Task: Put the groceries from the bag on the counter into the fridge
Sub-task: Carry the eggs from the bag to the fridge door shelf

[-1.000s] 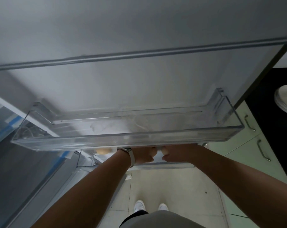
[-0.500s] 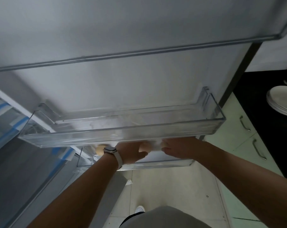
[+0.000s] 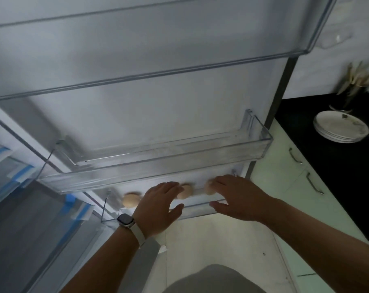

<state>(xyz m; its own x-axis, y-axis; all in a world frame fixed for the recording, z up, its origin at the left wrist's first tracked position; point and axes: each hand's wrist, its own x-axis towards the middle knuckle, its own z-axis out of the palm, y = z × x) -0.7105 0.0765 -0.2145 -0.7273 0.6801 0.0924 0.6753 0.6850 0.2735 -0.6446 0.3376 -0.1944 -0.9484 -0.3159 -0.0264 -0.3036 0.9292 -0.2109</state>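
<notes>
Both hands at the lowest door shelf of the open fridge, with three eggs in it.

Left of centre and low in the frame, the left egg [image 3: 130, 200] lies alone in the clear door shelf [image 3: 197, 205], just beside the left hand [image 3: 158, 206]. That hand wears a watch [image 3: 126, 220] and reaches over the shelf's front rim, its fingers straight and spread, grasping nothing. The middle egg [image 3: 186, 191] shows just past its fingertips, between the two hands. The right egg [image 3: 209, 187] sits at the fingertips of the right hand [image 3: 238, 197], whose fingers are also loose and released. Whether they touch the egg cannot be told. Just above the hands hangs a wider clear door bin [image 3: 158, 172]. At the right edge, a stack of plates [image 3: 341, 129] rests on a dark surface [image 3: 338, 176] above pale green cabinets [image 3: 285, 178].
</notes>
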